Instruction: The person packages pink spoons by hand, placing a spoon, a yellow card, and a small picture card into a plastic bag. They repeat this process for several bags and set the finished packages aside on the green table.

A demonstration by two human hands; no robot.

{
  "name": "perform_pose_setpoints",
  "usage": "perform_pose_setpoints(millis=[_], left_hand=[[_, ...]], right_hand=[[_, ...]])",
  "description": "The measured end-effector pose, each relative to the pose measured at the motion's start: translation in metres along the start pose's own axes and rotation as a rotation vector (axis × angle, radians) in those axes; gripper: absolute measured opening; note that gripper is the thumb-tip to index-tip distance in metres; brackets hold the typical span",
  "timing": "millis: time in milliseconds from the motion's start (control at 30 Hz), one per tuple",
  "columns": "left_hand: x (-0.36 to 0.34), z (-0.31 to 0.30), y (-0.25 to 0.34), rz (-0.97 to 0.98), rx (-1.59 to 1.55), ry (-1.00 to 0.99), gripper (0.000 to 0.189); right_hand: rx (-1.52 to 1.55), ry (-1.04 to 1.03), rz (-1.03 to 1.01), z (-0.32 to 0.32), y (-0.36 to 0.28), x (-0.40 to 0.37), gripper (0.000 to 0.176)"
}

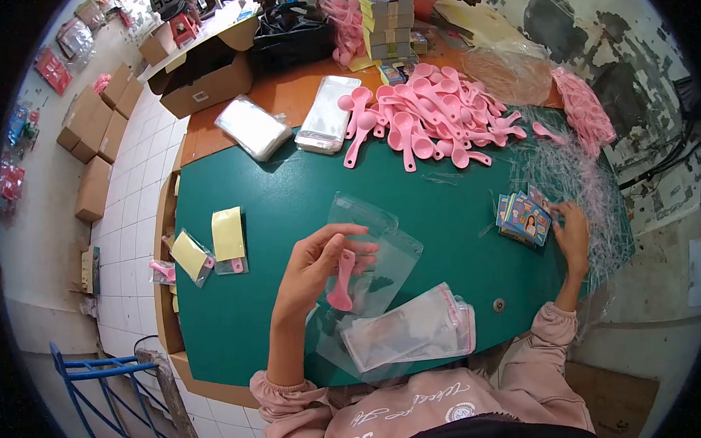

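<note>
My left hand [321, 259] is over the middle of the green table, thumb bent in and fingers reaching right. A small pink measuring spoon [341, 285] is held in it, bowl pointing down. Beneath that hand lies a clear plastic bag [395, 268], partly hidden by the fingers. On the right, my right hand [571, 238] has its fingertips closed at the edge of a fanned stack of printed cards [524, 217]. Near my body, a pile of clear bags with adhesive strips [416, 329] rests on the tabletop.
A heap of pink spoons [432, 112] covers the back of the table. Stacks of clear bags [327, 115] lie beside it. At left are filled packets with yellow cards [228, 235]. Shredded plastic strands [589, 203] run along the right edge. An open cardboard box [207, 81] stands behind.
</note>
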State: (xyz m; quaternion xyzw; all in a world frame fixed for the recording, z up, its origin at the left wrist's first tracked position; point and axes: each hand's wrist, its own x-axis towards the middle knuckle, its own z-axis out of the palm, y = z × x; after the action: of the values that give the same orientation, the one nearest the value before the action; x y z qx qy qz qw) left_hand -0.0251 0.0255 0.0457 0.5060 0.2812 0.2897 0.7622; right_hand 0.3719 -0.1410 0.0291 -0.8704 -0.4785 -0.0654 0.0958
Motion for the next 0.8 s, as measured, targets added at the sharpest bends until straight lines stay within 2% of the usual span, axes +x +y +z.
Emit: perform_pose_setpoints(millis=[33, 100, 133, 200, 233, 267, 333, 400, 467, 533, 567, 633, 667, 733, 767, 800], left_hand=[[0.0, 0.0, -0.001, -0.001, 0.0, 0.009, 0.031], [0.0, -0.001, -0.003, -0.042, -0.017, -0.04, 0.031], [-0.001, -0.003, -0.005, -0.039, -0.013, -0.027, 0.031], [0.0, -0.005, -0.009, -0.085, -0.027, -0.149, 0.032], [0.0, -0.002, -0.009, -0.086, -0.025, -0.141, 0.032], [0.001, 0.001, -0.009, -0.092, -0.018, -0.261, 0.033], [0.004, 0.004, -0.016, -0.089, -0.012, -0.435, 0.035], [0.003, 0.009, -0.014, -0.136, -0.034, -0.397, 0.036], [0.002, 0.012, -0.013, -0.176, -0.051, -0.358, 0.036], [0.003, 0.012, -0.015, -0.158, -0.006, -0.192, 0.035], [0.003, 0.011, -0.016, -0.155, -0.006, -0.191, 0.035], [0.005, 0.008, -0.02, -0.082, 0.032, -0.143, 0.032], [0.005, 0.008, -0.018, -0.082, 0.029, -0.144, 0.032], [0.005, 0.007, -0.012, -0.001, 0.316, -0.189, 0.029], [0.004, 0.007, -0.012, 0.0, 0.314, -0.192, 0.029], [0.003, 0.006, -0.012, -0.035, 0.354, -0.177, 0.028]], right_hand=[[0.003, -0.004, -0.007, 0.002, 0.002, 0.001, 0.02], [-0.055, 0.159, 0.049, 0.006, -0.002, 0.005, 0.017], [-0.047, 0.157, 0.039, 0.005, -0.008, 0.008, 0.017], [0.195, 0.477, 0.032, -0.006, -0.027, 0.011, 0.014], [0.456, 0.449, -0.012, -0.013, -0.049, 0.009, 0.014], [0.715, 0.415, -0.051, -0.021, -0.077, 0.005, 0.015], [0.861, 0.249, -0.28, -0.035, -0.126, -0.006, 0.015], [0.88, 0.143, -0.525, -0.039, -0.155, -0.011, 0.014], [0.941, 0.096, -0.521, -0.035, -0.173, -0.015, 0.014], [1.059, 0.005, -0.488, -0.03, -0.181, -0.014, 0.018], [1.059, 0.007, -0.491, -0.032, -0.187, -0.015, 0.018], [1.299, -0.062, -0.154, -0.036, -0.201, -0.017, 0.021], [1.296, -0.062, -0.153, -0.035, -0.198, -0.013, 0.021], [1.291, -0.565, -0.122, -0.033, -0.187, -0.003, 0.024], [1.289, -0.563, -0.121, -0.029, -0.181, -0.001, 0.024], [1.216, -0.635, -0.226, -0.024, -0.177, 0.002, 0.024]])
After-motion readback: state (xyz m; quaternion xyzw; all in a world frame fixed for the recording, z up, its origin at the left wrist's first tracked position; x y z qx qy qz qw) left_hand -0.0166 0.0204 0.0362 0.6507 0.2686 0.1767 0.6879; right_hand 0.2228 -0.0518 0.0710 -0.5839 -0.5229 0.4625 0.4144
